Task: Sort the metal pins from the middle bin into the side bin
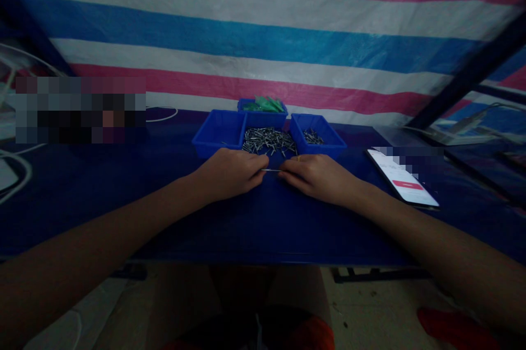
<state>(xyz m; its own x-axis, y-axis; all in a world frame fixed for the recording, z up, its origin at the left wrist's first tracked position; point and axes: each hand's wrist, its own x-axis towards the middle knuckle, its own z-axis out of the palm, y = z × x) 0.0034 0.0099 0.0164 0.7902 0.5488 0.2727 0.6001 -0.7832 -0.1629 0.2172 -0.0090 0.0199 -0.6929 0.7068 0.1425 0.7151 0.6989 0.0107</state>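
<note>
Between the fingertips of both hands stretches a thin, silvery metal rod [272, 170], held level just above the blue table [267, 229]. My left hand [234, 175] pinches one end and my right hand [318, 176] pinches the other. Right behind the hands lies a loose pile of small metal pins [269, 139], possibly rivets; their exact kind is too small to tell. A blue bin [211, 148] stands left of the pile, behind my left hand. On the right, another blue bin [326, 149] holds some similar metal pieces [313, 136].
Behind the pile is a third blue bin [265, 118] with green packets [269, 104]. A lit phone [405, 180] lies to the right of my right hand. White cables [164, 119] run along the left, and a striped sheet [263, 38] hangs behind the table.
</note>
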